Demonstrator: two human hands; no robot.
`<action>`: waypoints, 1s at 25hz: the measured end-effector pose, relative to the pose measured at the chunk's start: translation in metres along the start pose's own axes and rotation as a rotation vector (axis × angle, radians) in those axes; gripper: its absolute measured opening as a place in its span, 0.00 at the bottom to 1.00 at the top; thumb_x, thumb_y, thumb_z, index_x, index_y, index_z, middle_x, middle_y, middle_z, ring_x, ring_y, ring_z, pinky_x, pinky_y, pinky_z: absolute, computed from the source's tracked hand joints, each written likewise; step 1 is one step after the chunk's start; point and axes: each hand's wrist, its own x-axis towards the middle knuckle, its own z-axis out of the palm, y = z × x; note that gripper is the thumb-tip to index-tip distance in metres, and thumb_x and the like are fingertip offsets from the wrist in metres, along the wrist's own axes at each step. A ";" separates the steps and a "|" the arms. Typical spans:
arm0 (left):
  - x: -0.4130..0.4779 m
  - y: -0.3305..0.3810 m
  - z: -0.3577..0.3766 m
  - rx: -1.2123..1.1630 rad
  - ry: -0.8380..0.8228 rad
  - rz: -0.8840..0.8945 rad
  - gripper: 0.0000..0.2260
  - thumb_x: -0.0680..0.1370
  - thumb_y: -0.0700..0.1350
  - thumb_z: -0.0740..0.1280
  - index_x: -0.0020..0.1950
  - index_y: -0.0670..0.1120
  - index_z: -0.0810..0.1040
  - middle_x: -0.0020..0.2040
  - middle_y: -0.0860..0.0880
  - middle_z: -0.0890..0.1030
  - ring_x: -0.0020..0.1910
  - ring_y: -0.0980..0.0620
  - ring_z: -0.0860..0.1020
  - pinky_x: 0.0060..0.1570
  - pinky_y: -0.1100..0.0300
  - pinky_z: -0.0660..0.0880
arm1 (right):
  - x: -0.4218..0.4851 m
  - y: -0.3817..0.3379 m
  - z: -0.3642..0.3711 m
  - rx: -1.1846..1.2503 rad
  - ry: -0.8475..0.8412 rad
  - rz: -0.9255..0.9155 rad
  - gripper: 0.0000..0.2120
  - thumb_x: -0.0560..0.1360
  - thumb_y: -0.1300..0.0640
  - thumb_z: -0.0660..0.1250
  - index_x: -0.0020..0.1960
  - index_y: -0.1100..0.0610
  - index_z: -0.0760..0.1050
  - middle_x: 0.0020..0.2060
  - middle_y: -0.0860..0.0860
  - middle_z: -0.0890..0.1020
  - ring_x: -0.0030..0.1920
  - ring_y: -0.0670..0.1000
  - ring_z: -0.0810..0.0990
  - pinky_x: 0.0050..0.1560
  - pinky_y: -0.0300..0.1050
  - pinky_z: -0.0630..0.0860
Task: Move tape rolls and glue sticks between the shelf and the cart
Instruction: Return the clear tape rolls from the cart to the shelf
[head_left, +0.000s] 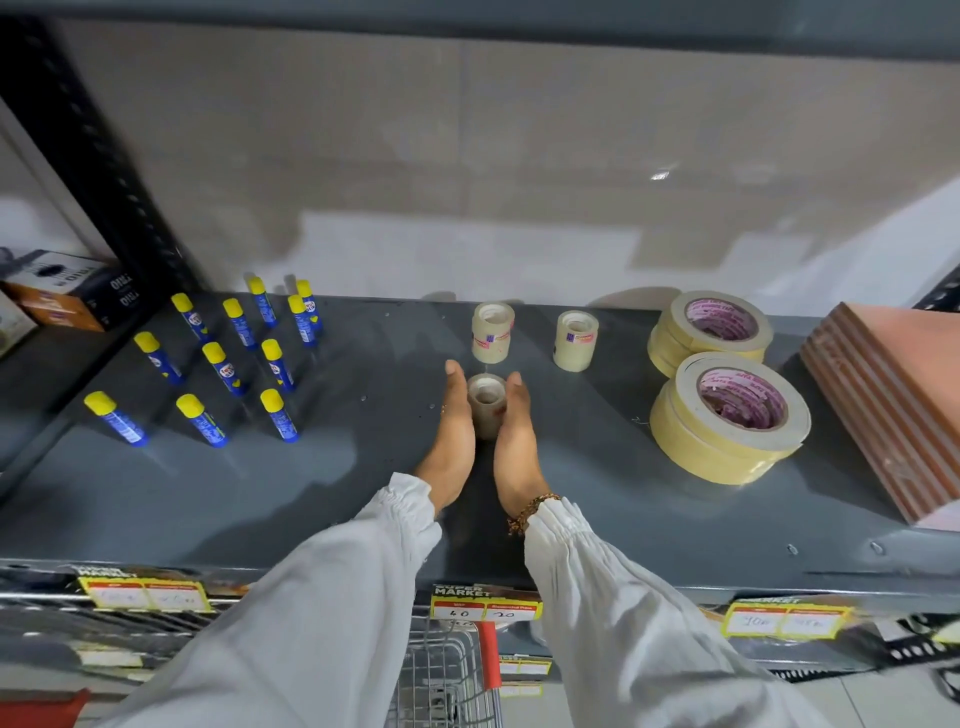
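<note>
A small stack of clear tape rolls (487, 405) stands on the grey shelf (363, 499). My left hand (453, 431) and my right hand (514, 436) press flat against its two sides, fingers straight. Two more small clear tape stacks (492, 332) (575, 340) stand just behind. Several blue glue sticks with yellow caps (223, 364) stand upright on the left of the shelf. Two stacks of wide masking tape rolls (727, 415) (709, 330) lie at the right. The wire cart (447, 675) is below the shelf's front edge, between my sleeves.
A stack of pink flat packs (893, 410) lies at the shelf's right end. Dark boxes (67, 296) sit beyond the black upright post (98, 156) at the left. Price labels (485, 608) run along the front edge. Another shelf board is overhead.
</note>
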 end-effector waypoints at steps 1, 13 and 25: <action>0.004 0.002 -0.001 -0.006 0.017 -0.002 0.20 0.79 0.63 0.45 0.56 0.56 0.70 0.44 0.59 0.78 0.37 0.69 0.81 0.36 0.74 0.76 | 0.000 0.002 0.000 0.067 0.011 -0.010 0.26 0.81 0.43 0.48 0.74 0.57 0.58 0.73 0.55 0.65 0.73 0.52 0.63 0.76 0.53 0.58; 0.013 0.009 0.000 -0.081 -0.023 -0.028 0.19 0.79 0.60 0.53 0.44 0.46 0.72 0.45 0.51 0.71 0.54 0.56 0.74 0.57 0.64 0.72 | 0.005 0.003 0.025 0.114 0.144 0.005 0.20 0.81 0.52 0.53 0.71 0.58 0.63 0.68 0.59 0.70 0.67 0.56 0.70 0.72 0.57 0.65; -0.038 0.004 -0.014 0.132 0.367 0.471 0.09 0.80 0.51 0.51 0.51 0.59 0.70 0.53 0.53 0.78 0.55 0.57 0.74 0.64 0.58 0.67 | -0.057 0.001 -0.025 -0.512 0.105 -0.489 0.26 0.78 0.46 0.54 0.73 0.55 0.56 0.68 0.47 0.63 0.71 0.46 0.61 0.73 0.50 0.60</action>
